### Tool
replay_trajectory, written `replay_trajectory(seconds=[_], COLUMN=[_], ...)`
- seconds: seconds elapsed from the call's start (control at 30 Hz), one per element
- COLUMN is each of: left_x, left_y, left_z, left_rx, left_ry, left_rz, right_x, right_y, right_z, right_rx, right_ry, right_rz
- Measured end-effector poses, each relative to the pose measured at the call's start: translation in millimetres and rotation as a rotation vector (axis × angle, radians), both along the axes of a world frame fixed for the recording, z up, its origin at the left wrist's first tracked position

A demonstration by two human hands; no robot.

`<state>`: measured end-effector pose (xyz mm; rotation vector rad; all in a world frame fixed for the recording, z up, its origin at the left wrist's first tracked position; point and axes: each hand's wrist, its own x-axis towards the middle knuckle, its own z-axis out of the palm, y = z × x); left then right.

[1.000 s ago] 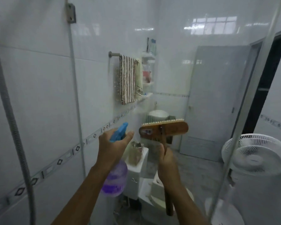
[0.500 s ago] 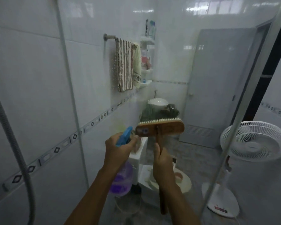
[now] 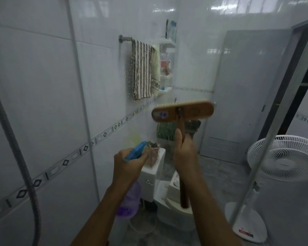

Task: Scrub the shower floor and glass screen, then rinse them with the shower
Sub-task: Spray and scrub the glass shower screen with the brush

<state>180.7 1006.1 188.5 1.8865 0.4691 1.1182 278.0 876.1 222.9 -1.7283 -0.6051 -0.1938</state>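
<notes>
Fingers [image 3: 178,139] of the right hand [image 3: 184,157] close round the handle of the brush [image 3: 182,112]. Its head is raised with the bristles turned toward the glass screen [image 3: 194,59], apparently to scrub it. The left hand [image 3: 128,162] grips the spray bottle [image 3: 130,199] near the screen, below the brush, nozzle aimed at the pane. The shower floor is out of view. The screen's metal edge [image 3: 283,121] stands right of the brush and the hose [image 3: 12,139] hangs left of the screen, leaving room to sweep between.

Dim, cool light; window glare on the wall tiles [image 3: 238,4] at one o'clock. The scrubbing brush [image 3: 182,111] is motion-blurred; frame edges bow from wide-angle distortion.
</notes>
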Motion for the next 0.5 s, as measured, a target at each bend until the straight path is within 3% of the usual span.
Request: replay_trajectory(seconds=[0.13, 0.37, 0.5], left_x=[-4.4, 9.4, 16.8], left_y=[3.8, -10.4, -15.5], left_z=[-1.2, 11.0, 12.6], left_rx=[0.057, 0.067, 0.093], left_ry=[-0.03, -0.07, -0.037], left_rz=[-0.131, -0.15, -0.155], right_x=[-7.1, 12.9, 21.0], right_y=[3.9, -2.0, -24.8], right_z=[-42.3, 61.9, 48.2], right_rx=[-0.027, 0.135, 0.091], right_ry=[0.078, -0.079, -0.071], right_rz=[0.007, -0.001, 0.026])
